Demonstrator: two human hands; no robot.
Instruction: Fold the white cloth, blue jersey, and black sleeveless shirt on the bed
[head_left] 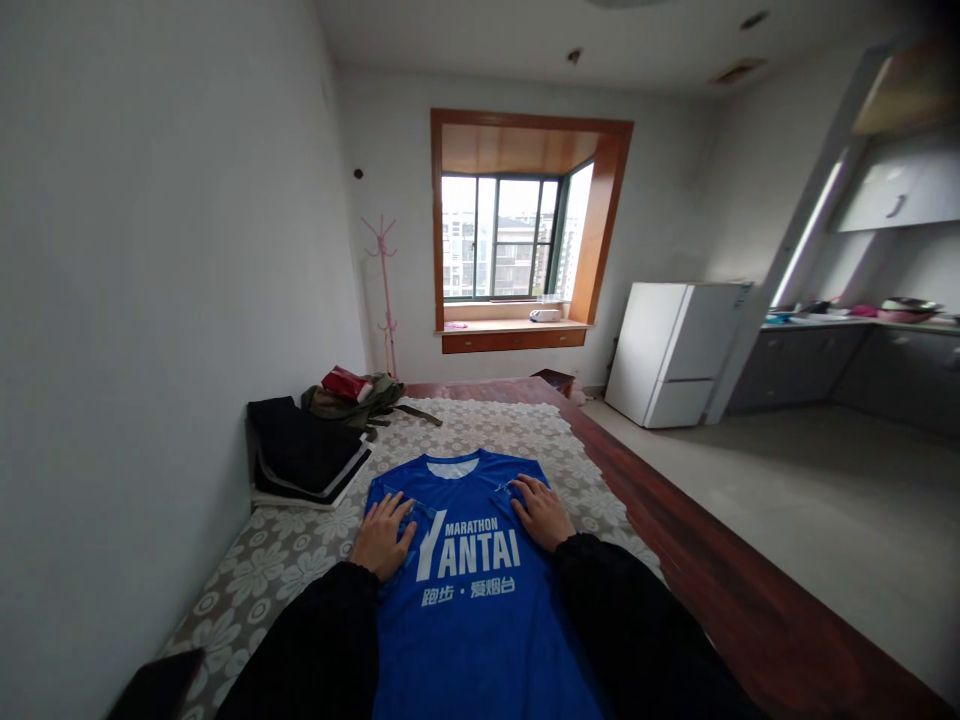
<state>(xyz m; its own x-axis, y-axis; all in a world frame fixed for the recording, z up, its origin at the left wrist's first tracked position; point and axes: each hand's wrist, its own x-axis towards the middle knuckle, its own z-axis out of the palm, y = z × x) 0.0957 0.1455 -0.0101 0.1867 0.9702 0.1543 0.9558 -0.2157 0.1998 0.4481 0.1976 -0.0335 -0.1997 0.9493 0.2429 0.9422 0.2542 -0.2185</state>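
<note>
A blue sports shirt [469, 590] with white "MARATHON YANTAI" lettering lies flat, collar away from me, on a grey floral cloth [292, 560]. My left hand [384, 535] rests palm down on the shirt's left shoulder area, fingers spread, with a little fabric bunched under them. My right hand [541, 512] presses on the right shoulder area the same way. Both arms wear black sleeves. Neither hand lifts the shirt.
A stack of dark folded clothes [304, 455] lies left of the shirt by the wall, with a green bag and a red item [352, 390] behind it. The wooden platform edge [675, 540] runs along the right. A white fridge [671, 350] and a window [502, 240] stand beyond.
</note>
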